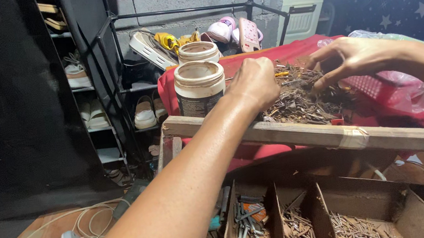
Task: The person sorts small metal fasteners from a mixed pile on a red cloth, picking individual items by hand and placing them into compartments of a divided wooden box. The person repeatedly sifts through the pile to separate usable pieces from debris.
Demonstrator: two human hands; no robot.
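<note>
Both hands are in a pile of rusty nails point(303, 98): the left hand point(254, 82) is closed, the right hand point(344, 59) picks with its fingertips.

Dim room, harsh frontal light, glare on forearm, dark soft edges.

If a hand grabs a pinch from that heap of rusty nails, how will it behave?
The nail heap looks tangled, so a pinch probably drags neighbours along. Thin round shanks would likely roll or slip out. Both the left hand and right hand are at the heap.
</note>
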